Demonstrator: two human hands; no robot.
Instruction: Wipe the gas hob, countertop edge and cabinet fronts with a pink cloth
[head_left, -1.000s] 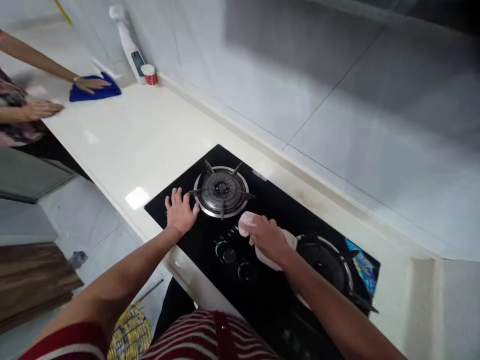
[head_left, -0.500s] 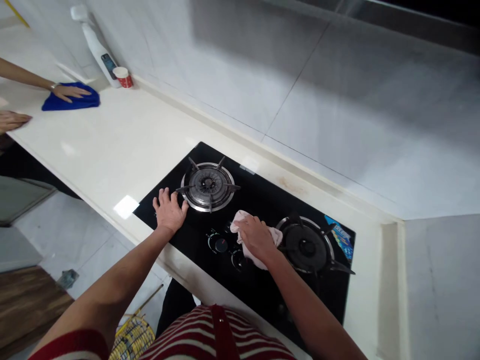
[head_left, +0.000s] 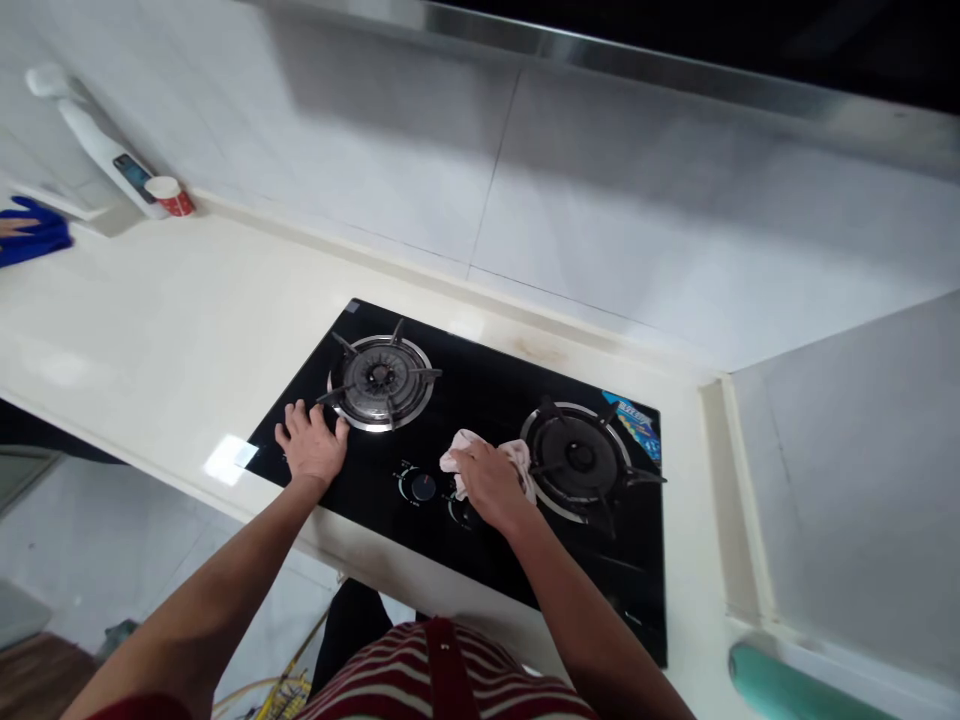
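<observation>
From the head camera, the left hand lies flat and open, fingers spread, palm down on the glossy black glass gas hob, holding nothing. Its fingertips sit at about 8 o'clock of the round silver left burner with its dark pan support, just touching the steel ring there. The right hand is curled down over a crumpled pale pink cleaning cloth and presses it against the glass between the two burners; the cloth bulges out at the hand's 12 and 2 o'clock. At the hand's 9 o'clock, just beside it, is a round black control knob; a second knob seems to lie partly under the fingers, though the view is too dark to be sure. At 3 o'clock of the cloth, close by, stands the dark right burner.

The hob is set into a cream stone worktop. Far off toward 10 o'clock, against the white tiled wall, lean a white spray bottle and a small red and white cup. At the far left edge another person's hand rests on a blue cloth.
</observation>
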